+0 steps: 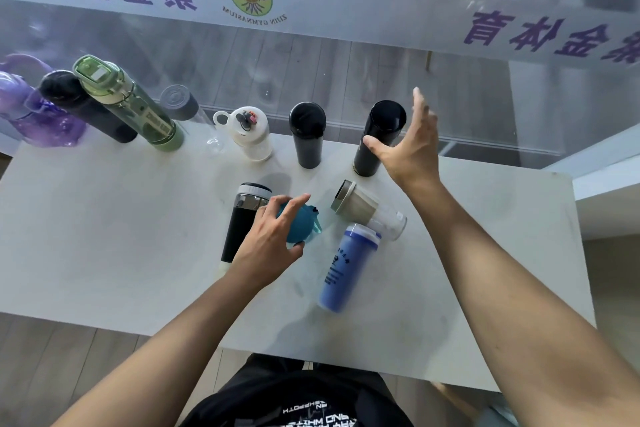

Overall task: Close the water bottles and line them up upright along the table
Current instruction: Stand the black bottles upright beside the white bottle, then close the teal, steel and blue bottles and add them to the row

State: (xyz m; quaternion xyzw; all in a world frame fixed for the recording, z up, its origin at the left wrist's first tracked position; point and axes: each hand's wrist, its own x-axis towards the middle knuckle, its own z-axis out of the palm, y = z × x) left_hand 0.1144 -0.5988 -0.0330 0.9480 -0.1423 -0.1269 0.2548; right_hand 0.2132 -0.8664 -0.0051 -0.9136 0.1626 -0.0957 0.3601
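Landmark = tall black flask (380, 137), upright at the table's (104, 236) far edge, capped; looks like the newest end of the row. Right hand (407, 146) sits just beside it, fingers spread wide, holding nothing, prob. so the flask stands free. Further along from it: short black flask (307, 133), white bottle (251, 133), green bottle (131, 104), all upright w/ lids on. Nearer me than the flask: left hand (273, 239) cupped over the teal bottle (301, 225), grip loose, not clearly closed. Black tumbler (244, 218), beige-lidded bottle (367, 210), blue bottle (348, 265) there too, not yet in line.
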